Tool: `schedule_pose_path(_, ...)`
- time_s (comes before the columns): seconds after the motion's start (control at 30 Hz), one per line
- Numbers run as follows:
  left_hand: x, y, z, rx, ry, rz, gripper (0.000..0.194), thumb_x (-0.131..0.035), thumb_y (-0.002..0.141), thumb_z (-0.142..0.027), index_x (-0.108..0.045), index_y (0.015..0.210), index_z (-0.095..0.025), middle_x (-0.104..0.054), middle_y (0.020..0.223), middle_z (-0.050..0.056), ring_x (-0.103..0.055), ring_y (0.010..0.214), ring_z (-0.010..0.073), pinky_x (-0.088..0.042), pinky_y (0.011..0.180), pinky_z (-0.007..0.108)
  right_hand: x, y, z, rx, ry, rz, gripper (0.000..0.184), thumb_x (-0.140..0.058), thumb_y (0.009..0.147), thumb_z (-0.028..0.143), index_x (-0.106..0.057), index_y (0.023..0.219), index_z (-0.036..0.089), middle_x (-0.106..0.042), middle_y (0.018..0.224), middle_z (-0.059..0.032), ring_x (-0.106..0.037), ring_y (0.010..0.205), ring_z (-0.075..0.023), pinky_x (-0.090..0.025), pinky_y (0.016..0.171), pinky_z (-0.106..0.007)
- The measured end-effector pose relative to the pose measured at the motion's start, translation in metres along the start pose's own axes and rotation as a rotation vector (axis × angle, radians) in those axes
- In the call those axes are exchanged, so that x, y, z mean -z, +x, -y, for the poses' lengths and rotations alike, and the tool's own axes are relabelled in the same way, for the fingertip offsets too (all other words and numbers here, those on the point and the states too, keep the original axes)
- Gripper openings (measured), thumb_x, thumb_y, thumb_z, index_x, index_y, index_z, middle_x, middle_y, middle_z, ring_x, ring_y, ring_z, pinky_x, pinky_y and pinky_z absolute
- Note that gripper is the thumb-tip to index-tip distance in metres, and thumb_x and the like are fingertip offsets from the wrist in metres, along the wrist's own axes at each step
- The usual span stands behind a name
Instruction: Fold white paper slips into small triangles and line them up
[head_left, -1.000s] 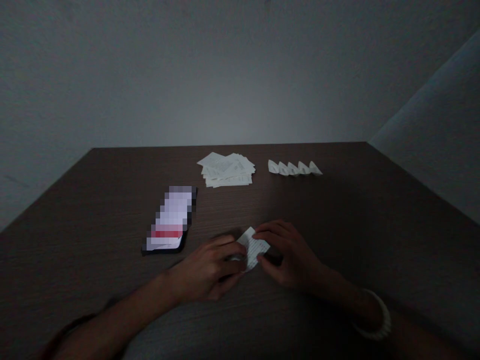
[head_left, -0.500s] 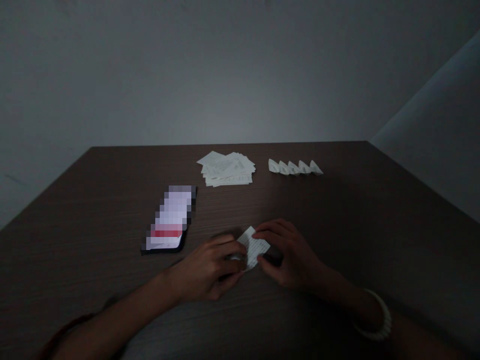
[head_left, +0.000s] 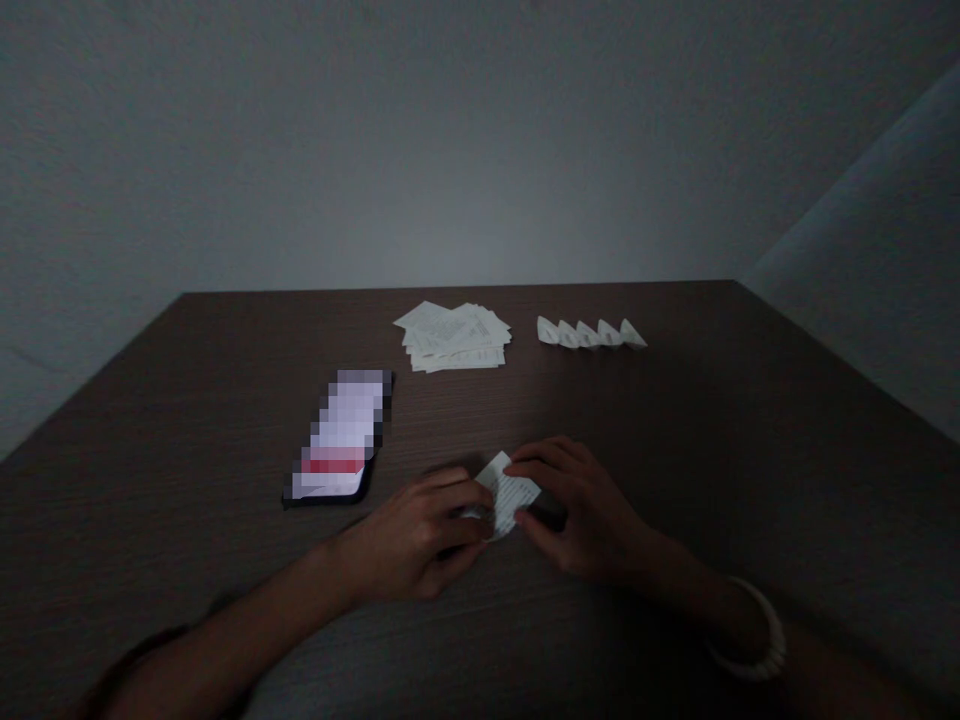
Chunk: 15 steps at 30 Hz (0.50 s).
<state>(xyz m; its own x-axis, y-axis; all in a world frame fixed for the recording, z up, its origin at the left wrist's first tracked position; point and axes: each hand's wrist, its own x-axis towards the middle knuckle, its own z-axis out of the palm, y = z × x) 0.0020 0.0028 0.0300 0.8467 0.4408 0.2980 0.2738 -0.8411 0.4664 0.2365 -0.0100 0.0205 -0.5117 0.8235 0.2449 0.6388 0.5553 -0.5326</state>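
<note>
A small printed slip of paper [head_left: 507, 492], partly folded, lies on the dark wooden table [head_left: 675, 440] between my two hands. My left hand [head_left: 420, 535] pinches its left edge with curled fingers. My right hand [head_left: 581, 510] holds its right side, the forefinger across the top corner and the thumb under the lower corner. A white bangle [head_left: 754, 630] sits on my right wrist.
A phone [head_left: 341, 435] with a lit screen lies left of my hands. Farther back rest a loose pile of paper slips [head_left: 454, 338] and, to its right, a row of several folded paper pieces [head_left: 590, 334]. Grey walls stand behind and to the right.
My right thumb has shifted slightly inward along the slip's lower edge. Both hands stay in place on the paper.
</note>
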Motion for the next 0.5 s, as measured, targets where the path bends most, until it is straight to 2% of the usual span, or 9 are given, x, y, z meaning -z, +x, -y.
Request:
schedule_pose_path(0.27,0.003,0.003,-0.001,0.053,-0.095,-0.011,0.015,-0.055,0.086,-0.013,-0.068,0.091,-0.016,-0.064,0.099,0.007,-0.058,0.088,0.0184,-0.051,0.080,0.034,0.002,0.000,0.006,-0.035,-0.051,0.017,0.045,-0.064,0.073,0.021,-0.058,0.117,0.023,-0.057,0.121,-0.0066,-0.049,0.110,-0.0247,-0.039,0.095,-0.043)
schedule_pose_path(0.5,0.006,0.010,-0.005,0.226,-0.235,-0.082,0.012,-0.058,0.085,-0.013,-0.068,0.080,-0.016,-0.066,0.091,0.005,-0.061,0.086,0.0166,-0.052,0.077,0.033,0.003,0.001,0.007,-0.044,-0.088,0.042,0.044,-0.063,0.074,0.024,-0.059,0.118,0.024,-0.054,0.125,-0.0079,-0.046,0.115,-0.0276,-0.038,0.096,-0.046)
